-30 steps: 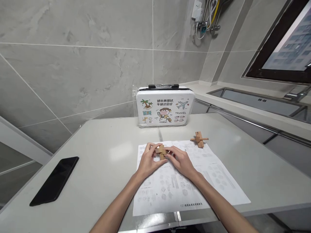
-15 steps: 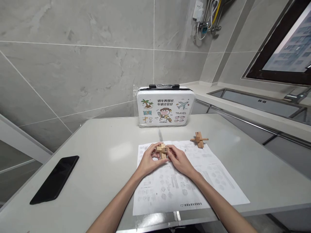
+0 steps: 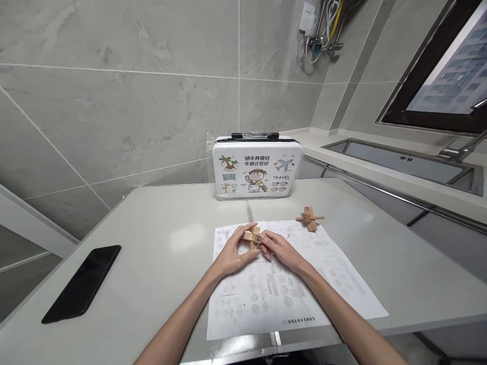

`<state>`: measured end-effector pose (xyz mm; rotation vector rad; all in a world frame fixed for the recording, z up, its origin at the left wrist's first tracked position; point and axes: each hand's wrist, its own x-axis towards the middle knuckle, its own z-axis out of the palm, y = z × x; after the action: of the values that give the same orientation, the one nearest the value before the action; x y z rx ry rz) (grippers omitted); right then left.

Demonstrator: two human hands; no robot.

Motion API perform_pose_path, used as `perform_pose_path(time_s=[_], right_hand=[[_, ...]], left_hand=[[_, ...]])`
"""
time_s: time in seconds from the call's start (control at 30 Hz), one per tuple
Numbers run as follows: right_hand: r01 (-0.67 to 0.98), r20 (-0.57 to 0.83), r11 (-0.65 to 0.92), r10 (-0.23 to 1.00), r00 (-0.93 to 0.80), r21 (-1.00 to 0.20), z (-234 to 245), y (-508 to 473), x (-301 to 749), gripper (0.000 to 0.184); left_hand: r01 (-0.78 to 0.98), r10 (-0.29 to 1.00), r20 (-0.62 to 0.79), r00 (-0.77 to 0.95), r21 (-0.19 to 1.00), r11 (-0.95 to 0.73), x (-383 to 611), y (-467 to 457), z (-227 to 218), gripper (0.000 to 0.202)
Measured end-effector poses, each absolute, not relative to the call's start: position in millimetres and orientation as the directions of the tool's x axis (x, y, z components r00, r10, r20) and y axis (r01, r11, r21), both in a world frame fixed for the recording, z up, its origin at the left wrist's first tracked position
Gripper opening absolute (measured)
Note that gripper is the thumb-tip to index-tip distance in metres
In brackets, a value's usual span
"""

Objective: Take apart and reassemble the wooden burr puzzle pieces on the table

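Observation:
A wooden burr puzzle (image 3: 253,237), made of crossed light-wood bars with a dark "2" on one end, is held above the printed sheet (image 3: 304,284). My left hand (image 3: 233,253) grips it from the left, thumb below and fingers over the top. From the right, my right hand (image 3: 280,248) pinches the numbered bar between thumb and fingers. Parts of the puzzle are hidden by my fingers. Another wooden burr puzzle (image 3: 310,219), darker and star-like, rests at the sheet's far right corner, apart from both hands.
A black phone (image 3: 81,284) lies on the left of the pale table (image 3: 160,263). At the back stands a white cartoon-printed case (image 3: 258,170) in clear plastic, close to the tiled wall. A counter with a sink (image 3: 399,162) runs along the right.
The puzzle has turned slightly in my hands, and its "2" end now faces me more squarely. My right fingers have shifted a little on it. The view has moved slightly.

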<state>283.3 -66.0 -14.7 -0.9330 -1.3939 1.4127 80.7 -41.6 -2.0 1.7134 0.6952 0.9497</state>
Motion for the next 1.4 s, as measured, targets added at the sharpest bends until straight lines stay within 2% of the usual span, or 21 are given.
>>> perform_pose_path(time_s=[0.2,0.43,0.6,0.9,1.0,1.13,1.27,1.4], right_hand=[[-0.347,0.008,-0.068,0.977,-0.214,-0.935,-23.3,-57.6,291.5,0.04],[-0.641,-0.087,-0.115,0.993,-0.075,-0.759,-36.1,-38.1,318.5,0.026],[-0.767,-0.143,-0.124,0.989,-0.042,-0.63,-41.8,-34.3,329.4,0.016],[-0.884,-0.206,-0.051,0.977,0.051,-0.465,-46.1,-30.1,341.1,0.018],[-0.886,-0.208,-0.029,0.975,0.077,-0.463,-44.4,-31.1,341.5,0.019],[-0.856,-0.194,-0.015,0.976,0.1,-0.517,-41.2,-31.9,340.2,0.02],[-0.78,-0.171,-0.039,0.981,0.088,-0.625,-38.3,-33.3,331.0,0.023],[-0.634,-0.133,-0.065,0.989,0.059,-0.77,-34.1,-40.6,313.0,0.028]], left_hand=[[0.063,0.896,0.203,0.395,0.967,-0.247,83.6,-41.6,-7.0,0.077],[0.116,0.921,0.183,0.344,0.965,-0.235,84.6,-40.0,-5.8,0.058],[0.151,0.919,0.165,0.359,0.961,-0.232,84.4,-41.0,-1.7,0.044],[0.191,0.914,0.14,0.38,0.955,-0.225,84.1,-41.5,0.1,0.041],[0.202,0.914,0.138,0.381,0.953,-0.228,83.4,-41.5,-0.3,0.039],[0.213,0.913,0.145,0.381,0.947,-0.24,83.1,-40.6,-2.0,0.037],[0.218,0.907,0.154,0.392,0.942,-0.255,83.9,-39.1,-4.4,0.034],[0.23,0.902,0.154,0.404,0.937,-0.263,84.4,-38.9,-4.2,0.03]])
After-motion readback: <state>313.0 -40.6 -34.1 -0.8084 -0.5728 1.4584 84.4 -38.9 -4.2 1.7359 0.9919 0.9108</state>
